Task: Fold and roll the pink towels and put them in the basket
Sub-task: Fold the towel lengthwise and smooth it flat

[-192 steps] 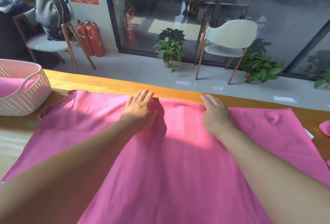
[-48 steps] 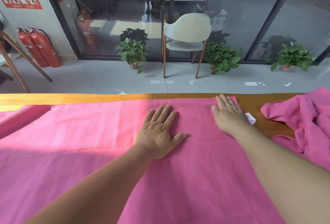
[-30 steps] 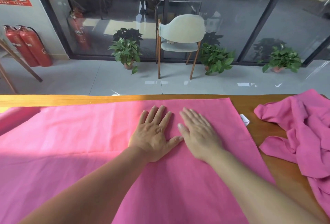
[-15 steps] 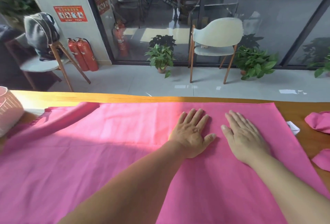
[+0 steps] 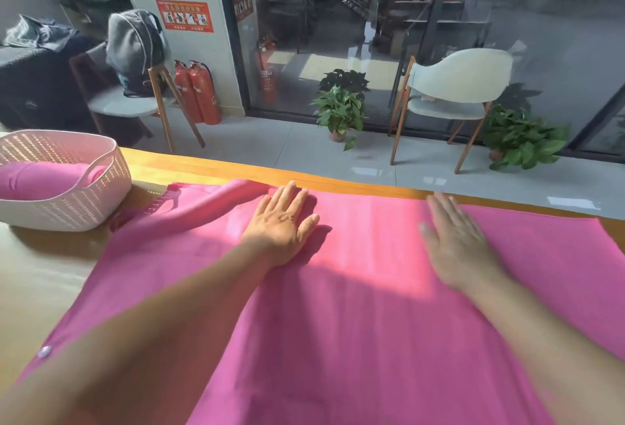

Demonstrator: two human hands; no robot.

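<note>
While both palms lie flat on it, the big pink cloth towel [image 5: 355, 306] is spread over the wooden table [image 5: 209, 167], its long axis running left to right along the far edge. Left hand [image 5: 282, 221] and right hand [image 5: 456, 242] press down with fingers straight, holding nothing. Its far-left corner is bunched up and points toward the white woven plastic basket [image 5: 77, 208], which already holds a rolled pink towel [image 5: 37, 181] and sits just beside that corner.
</note>
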